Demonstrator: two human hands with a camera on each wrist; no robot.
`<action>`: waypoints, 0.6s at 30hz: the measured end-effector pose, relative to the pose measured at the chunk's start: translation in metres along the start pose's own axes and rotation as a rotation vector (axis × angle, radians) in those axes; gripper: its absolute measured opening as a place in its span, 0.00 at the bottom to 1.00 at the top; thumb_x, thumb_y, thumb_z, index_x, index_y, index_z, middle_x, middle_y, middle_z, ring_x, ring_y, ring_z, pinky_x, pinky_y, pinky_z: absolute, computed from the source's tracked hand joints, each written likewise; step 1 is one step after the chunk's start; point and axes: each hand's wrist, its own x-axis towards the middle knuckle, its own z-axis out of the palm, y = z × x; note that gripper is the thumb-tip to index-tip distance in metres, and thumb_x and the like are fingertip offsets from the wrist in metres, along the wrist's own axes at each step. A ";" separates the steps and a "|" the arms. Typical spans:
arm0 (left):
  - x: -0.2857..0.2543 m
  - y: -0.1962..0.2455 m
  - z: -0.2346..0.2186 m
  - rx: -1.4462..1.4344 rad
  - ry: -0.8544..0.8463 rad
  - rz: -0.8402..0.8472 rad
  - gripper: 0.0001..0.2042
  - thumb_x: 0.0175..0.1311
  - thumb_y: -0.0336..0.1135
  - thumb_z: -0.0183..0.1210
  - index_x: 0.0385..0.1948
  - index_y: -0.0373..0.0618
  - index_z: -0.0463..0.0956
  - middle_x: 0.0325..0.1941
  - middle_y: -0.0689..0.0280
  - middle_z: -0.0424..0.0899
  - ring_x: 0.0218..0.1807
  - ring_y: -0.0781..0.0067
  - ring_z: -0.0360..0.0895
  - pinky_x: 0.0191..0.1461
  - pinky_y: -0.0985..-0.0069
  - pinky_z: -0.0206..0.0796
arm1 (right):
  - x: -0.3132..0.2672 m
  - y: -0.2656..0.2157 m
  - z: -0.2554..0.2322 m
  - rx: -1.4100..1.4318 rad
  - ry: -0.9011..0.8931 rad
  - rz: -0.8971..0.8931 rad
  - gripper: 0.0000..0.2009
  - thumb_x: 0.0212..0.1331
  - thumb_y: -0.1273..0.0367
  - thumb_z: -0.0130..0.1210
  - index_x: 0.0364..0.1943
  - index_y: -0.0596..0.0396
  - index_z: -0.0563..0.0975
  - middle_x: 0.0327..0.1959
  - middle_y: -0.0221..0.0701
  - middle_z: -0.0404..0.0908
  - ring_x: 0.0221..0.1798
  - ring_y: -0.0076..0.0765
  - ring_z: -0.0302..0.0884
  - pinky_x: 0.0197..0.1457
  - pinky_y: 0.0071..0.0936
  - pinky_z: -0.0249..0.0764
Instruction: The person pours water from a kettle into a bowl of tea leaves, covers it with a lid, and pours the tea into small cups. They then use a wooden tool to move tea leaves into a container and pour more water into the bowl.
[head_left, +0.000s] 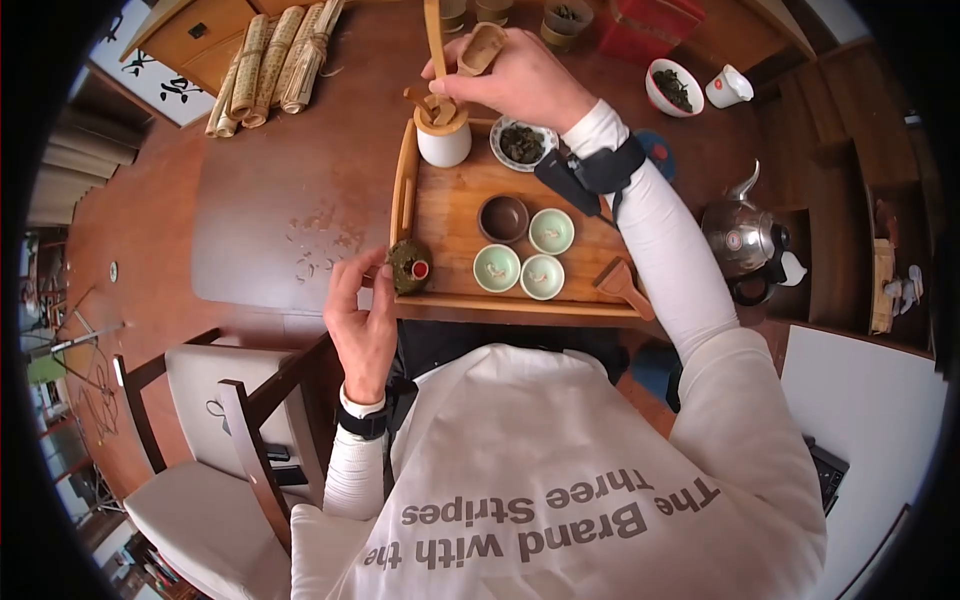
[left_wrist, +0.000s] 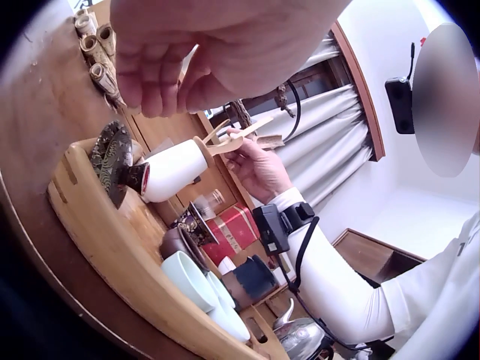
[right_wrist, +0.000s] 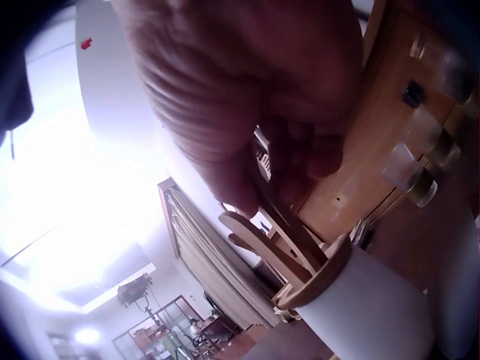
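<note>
My right hand [head_left: 525, 85] is over a white tool holder [head_left: 444, 148] with a wooden rim, pinching a wooden tea scoop [head_left: 483, 48] whose bowl shows above the fingers. Beside the thumb rises a long wooden stick [head_left: 434, 35]. In the right wrist view, several wooden tools [right_wrist: 262, 244] lean in the holder's mouth. My left hand [head_left: 362, 322] has its fingers loosely bent, fingertips right at the edge of a dark green, patterned piece [head_left: 405, 268] with a small red centre. That piece sits at the near left corner of the wooden tray [head_left: 450, 215].
On the tray are pale green cups [head_left: 551, 231], a brown bowl [head_left: 503, 219], a dish of tea leaves [head_left: 522, 145] and a wooden brush-like tool [head_left: 623, 285]. A metal kettle [head_left: 738, 238] stands at right. Bamboo scrolls [head_left: 270, 65] lie at the far left, beyond some water spots [head_left: 325, 235].
</note>
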 end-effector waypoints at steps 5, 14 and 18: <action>-0.009 -0.005 -0.002 0.178 -0.044 0.110 0.16 0.59 0.24 0.65 0.50 0.39 0.81 0.45 0.62 0.80 0.48 0.65 0.76 0.55 0.71 0.69 | 0.005 0.000 0.004 -0.108 -0.154 0.100 0.16 0.58 0.57 0.62 0.43 0.54 0.86 0.37 0.39 0.89 0.42 0.39 0.88 0.50 0.32 0.79; -0.005 -0.004 -0.004 0.411 -0.105 0.313 0.24 0.48 0.23 0.70 0.52 0.42 0.79 0.58 0.56 0.76 0.56 0.50 0.73 0.60 0.60 0.68 | 0.011 0.008 0.004 -0.064 -0.257 0.160 0.16 0.58 0.67 0.63 0.49 0.55 0.83 0.40 0.30 0.88 0.44 0.25 0.84 0.52 0.25 0.77; 0.001 -0.005 -0.004 0.528 -0.149 0.436 0.24 0.43 0.24 0.72 0.48 0.43 0.81 0.57 0.56 0.76 0.55 0.50 0.73 0.58 0.58 0.68 | 0.002 -0.001 -0.007 -0.074 -0.246 0.082 0.20 0.56 0.68 0.66 0.53 0.60 0.81 0.38 0.29 0.86 0.39 0.22 0.80 0.47 0.25 0.78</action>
